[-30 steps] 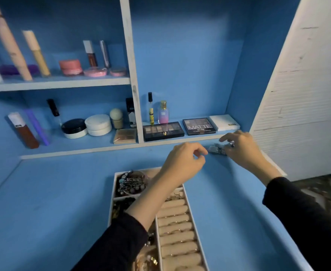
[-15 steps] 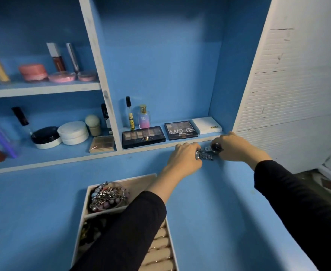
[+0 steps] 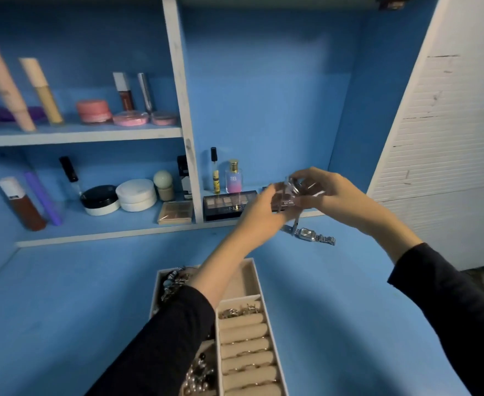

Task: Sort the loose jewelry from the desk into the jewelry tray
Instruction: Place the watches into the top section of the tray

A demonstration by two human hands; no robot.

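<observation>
1. Head view: both hands are raised above the desk (image 3: 63,324) — the left hand (image 3: 263,212) and right hand (image 3: 332,192) pinch a blurred, shiny piece (image 3: 295,192) between them, fingers curled on it.
2. A watch (image 3: 309,234) lies on the desk below them, beyond the tray (image 3: 256,274).
3. The tray holds rings and tangled jewelry — the left sleeve crosses it.

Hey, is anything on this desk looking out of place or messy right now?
One silver watch lies loose on the blue desk by the shelf edge, outside the jewelry tray. Both hands, left hand and right hand, hold a blurred shiny piece above it. Nothing looks spilled or broken.
</observation>
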